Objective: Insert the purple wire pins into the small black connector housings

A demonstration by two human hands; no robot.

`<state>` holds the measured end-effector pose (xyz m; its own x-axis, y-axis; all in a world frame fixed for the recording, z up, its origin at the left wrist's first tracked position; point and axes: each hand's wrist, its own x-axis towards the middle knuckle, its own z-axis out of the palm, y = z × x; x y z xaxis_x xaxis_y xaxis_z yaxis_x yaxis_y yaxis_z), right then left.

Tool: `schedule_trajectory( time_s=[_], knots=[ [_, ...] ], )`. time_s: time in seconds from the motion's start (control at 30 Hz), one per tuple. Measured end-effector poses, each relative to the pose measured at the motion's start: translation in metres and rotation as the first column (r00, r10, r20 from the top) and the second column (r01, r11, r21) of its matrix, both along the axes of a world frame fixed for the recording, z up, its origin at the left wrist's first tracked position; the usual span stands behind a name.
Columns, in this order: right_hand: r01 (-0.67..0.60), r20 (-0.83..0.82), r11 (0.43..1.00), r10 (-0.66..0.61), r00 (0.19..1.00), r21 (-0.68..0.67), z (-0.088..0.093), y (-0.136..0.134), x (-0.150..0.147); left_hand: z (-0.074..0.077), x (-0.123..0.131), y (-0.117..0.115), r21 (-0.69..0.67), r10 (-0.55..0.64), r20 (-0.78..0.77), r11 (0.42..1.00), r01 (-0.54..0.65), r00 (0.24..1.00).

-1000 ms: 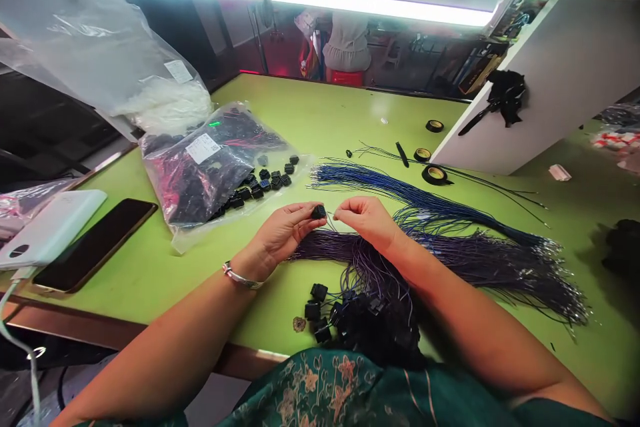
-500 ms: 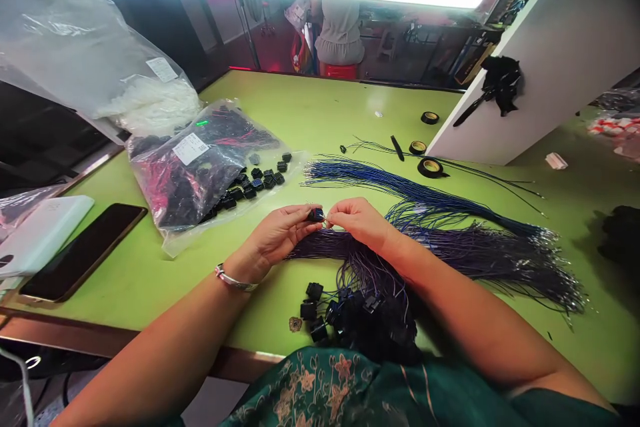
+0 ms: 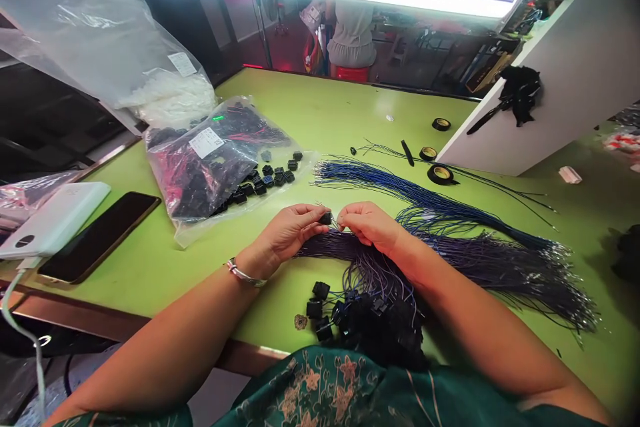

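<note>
My left hand (image 3: 285,235) pinches a small black connector housing (image 3: 327,218) between thumb and fingers. Just to its right, my right hand (image 3: 374,223) is closed in a pinch at a thin wire (image 3: 335,219); the wire's tip is too small to make out. Beneath both hands runs a bundle of dark purple wires (image 3: 325,245), whose terminal ends (image 3: 575,307) fan out at the right. Close to my body lies a heap of black connectors with wires attached (image 3: 395,330). Behind the right hand stretches a bundle of blue wires (image 3: 450,208).
Left of the hands, a clear plastic bag (image 3: 187,183) spills loose black connectors (image 3: 260,187). A phone (image 3: 100,237) and a white power bank (image 3: 60,217) lie farther left. Tape rolls (image 3: 441,175) sit near a white upright panel (image 3: 555,107). A person (image 3: 351,33) is beyond the table.
The camera view has shifted, so the scene sits farther right. The connector has turned in my left hand: its red and blue colouring no longer shows. My right hand's fingertips have drawn slightly away from it.
</note>
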<state>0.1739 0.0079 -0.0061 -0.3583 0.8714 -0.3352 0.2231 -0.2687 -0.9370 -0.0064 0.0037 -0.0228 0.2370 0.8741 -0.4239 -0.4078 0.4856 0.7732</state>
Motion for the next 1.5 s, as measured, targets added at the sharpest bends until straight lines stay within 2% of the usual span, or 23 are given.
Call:
schedule_trajectory(
  time_s=[0.23,0.33,0.6,0.83,0.93,1.03,1.17,1.37,1.5],
  knots=[
    [0.034,-0.060,0.999,-0.036,0.998,-0.027,0.001,0.001,0.002,-0.004,-0.002,0.000,0.083,-0.033,0.051,0.996,0.029,0.998],
    [0.011,-0.040,1.000,-0.012,0.999,-0.014,0.000,0.000,0.001,-0.003,-0.002,0.000,0.115,-0.049,0.067,0.993,0.041,0.997],
    [-0.031,-0.101,0.998,0.026,0.995,-0.047,-0.001,0.000,0.002,0.000,-0.004,0.000,0.135,-0.123,0.043,0.984,0.116,0.991],
    [-0.006,-0.120,0.999,0.000,0.993,-0.052,-0.001,-0.001,0.003,0.000,-0.004,0.000,0.132,-0.124,0.049,0.984,0.117,0.991],
    [0.000,-0.081,1.000,0.000,0.997,-0.001,-0.001,-0.001,0.003,-0.001,-0.005,0.000,0.120,-0.128,0.041,0.985,0.122,0.991],
    [0.010,-0.009,0.990,-0.009,1.000,0.137,-0.003,0.000,0.003,-0.004,-0.006,0.000,0.118,-0.128,0.045,0.985,0.122,0.991],
    [0.001,0.008,0.955,-0.004,1.000,0.296,-0.009,0.002,0.003,-0.006,-0.006,0.001,0.124,-0.118,0.058,0.986,0.110,0.991],
    [-0.033,0.076,0.933,0.006,0.997,0.357,-0.011,0.002,0.004,-0.006,-0.005,0.001,0.130,-0.103,0.040,0.987,0.097,0.994],
    [-0.088,0.207,0.913,0.003,0.978,0.399,-0.009,0.002,0.006,-0.005,-0.002,-0.002,0.203,-0.082,-0.049,0.975,0.090,0.995]
  ],
)
